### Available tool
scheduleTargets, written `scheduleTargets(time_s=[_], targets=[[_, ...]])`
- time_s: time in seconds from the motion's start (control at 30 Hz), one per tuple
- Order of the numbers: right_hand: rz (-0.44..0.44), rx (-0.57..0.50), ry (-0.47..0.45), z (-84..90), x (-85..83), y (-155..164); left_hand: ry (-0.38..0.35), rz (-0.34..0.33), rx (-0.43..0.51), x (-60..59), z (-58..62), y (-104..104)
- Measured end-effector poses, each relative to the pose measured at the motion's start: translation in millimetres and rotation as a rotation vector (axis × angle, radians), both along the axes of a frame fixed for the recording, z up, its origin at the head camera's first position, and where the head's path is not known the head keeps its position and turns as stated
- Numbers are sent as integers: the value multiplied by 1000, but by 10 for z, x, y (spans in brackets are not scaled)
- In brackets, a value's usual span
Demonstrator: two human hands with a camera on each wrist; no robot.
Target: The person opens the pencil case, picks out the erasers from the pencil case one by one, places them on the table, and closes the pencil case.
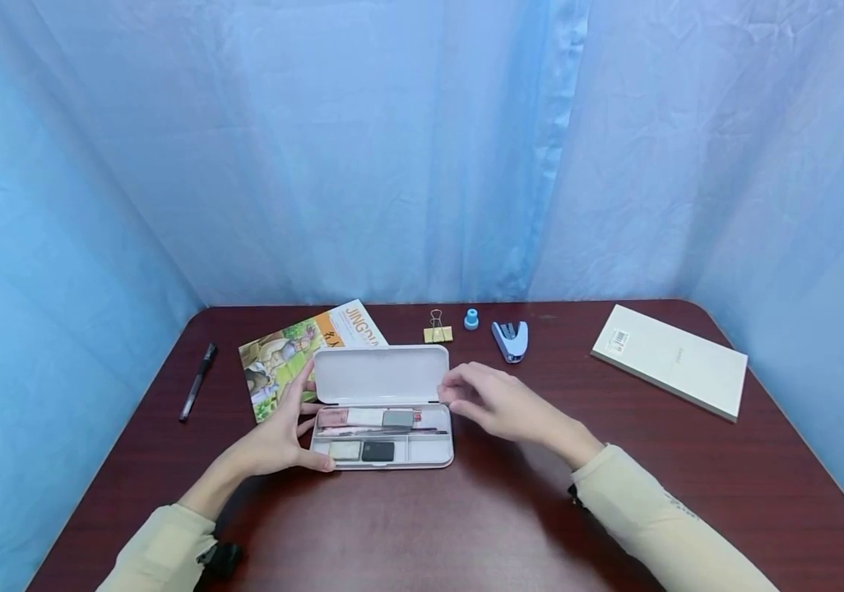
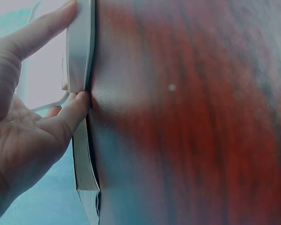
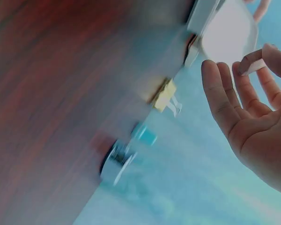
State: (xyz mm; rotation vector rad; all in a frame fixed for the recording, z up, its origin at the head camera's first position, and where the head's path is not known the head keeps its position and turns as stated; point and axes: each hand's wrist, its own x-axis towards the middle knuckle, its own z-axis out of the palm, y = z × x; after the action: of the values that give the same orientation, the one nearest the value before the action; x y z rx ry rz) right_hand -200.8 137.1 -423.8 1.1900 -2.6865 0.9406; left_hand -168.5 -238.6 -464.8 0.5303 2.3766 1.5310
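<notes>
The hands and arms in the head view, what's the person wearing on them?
Both hands, left hand and right hand, are bare. Each arm has a long cream sleeve ending at the wrist, with a small black device strapped at the left cuff.

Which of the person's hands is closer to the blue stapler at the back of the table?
Right. The right hand lies just in front of the stapler; the left hand holds the pencil case, farther off.

A white pencil case (image 1: 382, 411) lies open near the middle of the table (image 1: 511, 526), toward its front edge. Its lid (image 1: 381, 374) stands raised at the back; the tray holds pencils and small grey, black and pale erasers.
</notes>
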Motion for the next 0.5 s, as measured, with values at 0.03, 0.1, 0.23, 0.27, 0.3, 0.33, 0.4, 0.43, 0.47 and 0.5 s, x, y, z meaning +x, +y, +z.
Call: scheduleTargets(time_s=[0.03, 0.1, 0.23, 0.27, 0.3, 0.33, 0.4, 0.43, 0.47, 0.5], targets=[[-9, -12, 10, 5, -13, 53, 4, -3, -1, -2, -1, -1], [-28, -28, 32, 3, -47, 161, 5, -3, -1, -4, -1, 0], [-80, -23, 34, -10, -117, 380, 17, -10, 0, -2, -6, -9], [-96, -12, 29, -20, -137, 433, 14, -9, 3, -1, -5, -10], [-114, 0, 18, -32, -157, 487, 17, -12, 3, -1, -5, -12], [-127, 10, 10, -52, -181, 540, 13, -10, 4, 0, -4, -14], [-151, 38, -22, -93, -224, 636, 12, -12, 7, 1, -2, -13], [-159, 55, -34, -113, -244, 678, 8, -12, 7, 2, 0, -11], [-168, 75, -47, -138, -263, 716, 5, -10, 8, 1, -2, -10], [-173, 92, -62, -159, -281, 749, 3, -10, 9, 0, -1, -9]])
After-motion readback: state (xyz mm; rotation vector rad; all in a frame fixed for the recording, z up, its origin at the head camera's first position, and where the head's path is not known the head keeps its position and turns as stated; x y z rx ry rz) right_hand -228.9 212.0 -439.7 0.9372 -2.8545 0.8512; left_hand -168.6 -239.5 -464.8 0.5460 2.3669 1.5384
